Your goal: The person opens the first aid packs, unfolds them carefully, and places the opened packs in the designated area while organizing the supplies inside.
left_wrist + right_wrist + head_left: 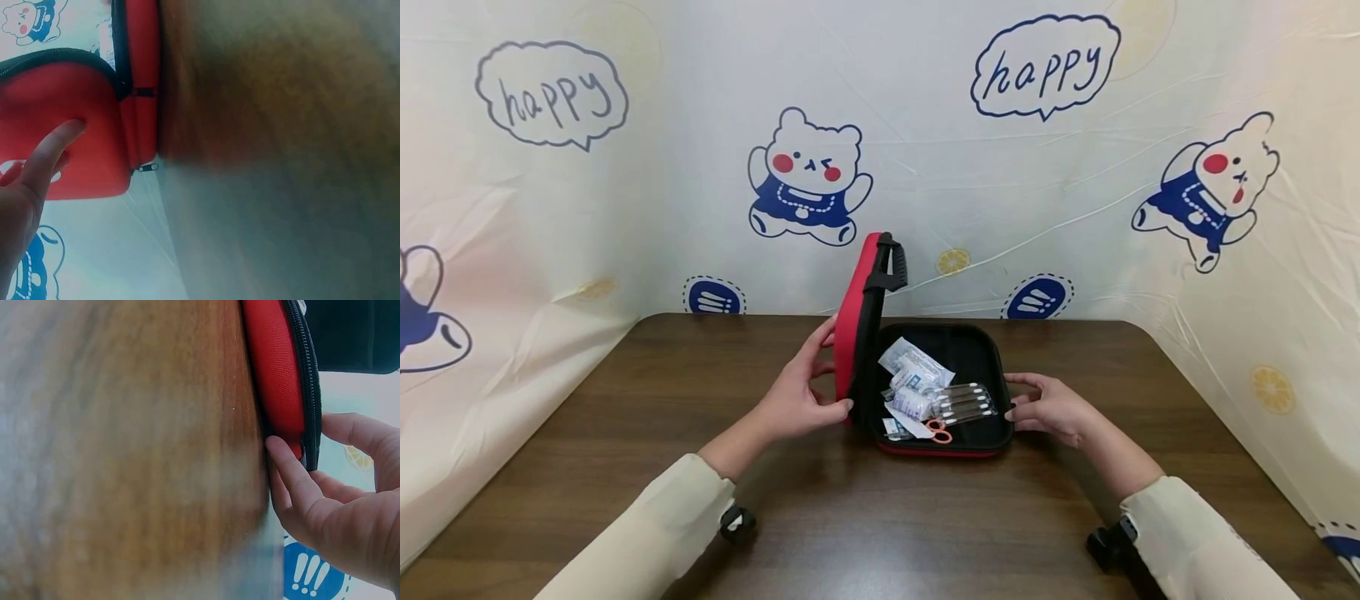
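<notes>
A red and black zip case (pixel 946 452) lies opened on the table, its lid (pixel 848 321) standing up on the left. My left hand (pixel 801 385) rests against the lid's red outer side; in the left wrist view a straight digit lies on the red surface (pixel 94 156). At the right side of the base, my right hand (pixel 1048 408) pinches the zippered rim (pixel 310 394), one fingertip low by the tabletop. Inside lie white packets (pixel 917 358), a wrapped roll (pixel 912 403), a clear packet of cotton swabs (pixel 964 402) and orange-handled scissors (pixel 938 432).
The brown wooden table (pixel 880 517) extends around the case. Behind it hangs a pale curtain (pixel 925 192) printed with bears and lettering. A black handle (pixel 891 265) sticks out from the lid's top edge. A small zipper pull (pixel 149 167) shows by the hinge side.
</notes>
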Demonstrator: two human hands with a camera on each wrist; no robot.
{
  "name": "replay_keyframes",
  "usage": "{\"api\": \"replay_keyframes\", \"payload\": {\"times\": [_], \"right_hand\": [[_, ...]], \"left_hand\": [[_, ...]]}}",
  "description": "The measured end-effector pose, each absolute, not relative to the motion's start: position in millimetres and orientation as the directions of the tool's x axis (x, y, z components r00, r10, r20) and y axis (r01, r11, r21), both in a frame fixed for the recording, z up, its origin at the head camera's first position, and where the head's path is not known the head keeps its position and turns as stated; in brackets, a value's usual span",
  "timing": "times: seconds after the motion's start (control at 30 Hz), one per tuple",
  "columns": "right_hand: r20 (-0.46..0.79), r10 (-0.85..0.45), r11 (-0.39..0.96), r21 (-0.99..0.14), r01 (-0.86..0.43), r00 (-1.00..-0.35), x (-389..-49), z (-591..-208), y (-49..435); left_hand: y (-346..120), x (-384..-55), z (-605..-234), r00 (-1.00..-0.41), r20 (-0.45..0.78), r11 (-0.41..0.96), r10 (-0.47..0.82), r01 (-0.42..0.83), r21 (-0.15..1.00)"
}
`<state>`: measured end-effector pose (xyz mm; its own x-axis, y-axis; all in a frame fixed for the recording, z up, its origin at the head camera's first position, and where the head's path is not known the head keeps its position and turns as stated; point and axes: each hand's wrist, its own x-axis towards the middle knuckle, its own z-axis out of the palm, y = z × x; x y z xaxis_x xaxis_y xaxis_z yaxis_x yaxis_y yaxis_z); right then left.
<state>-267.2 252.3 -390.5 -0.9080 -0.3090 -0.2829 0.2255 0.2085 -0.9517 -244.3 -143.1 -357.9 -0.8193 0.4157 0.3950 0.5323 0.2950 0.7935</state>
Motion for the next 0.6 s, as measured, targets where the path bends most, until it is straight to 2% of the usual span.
{"api": "replay_keyframes", "payload": {"times": [0.4,0.6], "right_hand": [[-0.285,-0.305,0.226,-0.949,0.221,-0.909,-267,-389,250],[-0.283,-0.306,0.24,-0.947,0.214,-0.909,-266,-389,250]], "left_hand": [[-165,-232,-357,-0.794,0.541,0.162,0.275,0.593,0.788],[-177,-223,-343,-0.855,0.494,0.103,0.161,0.512,0.853]]}}
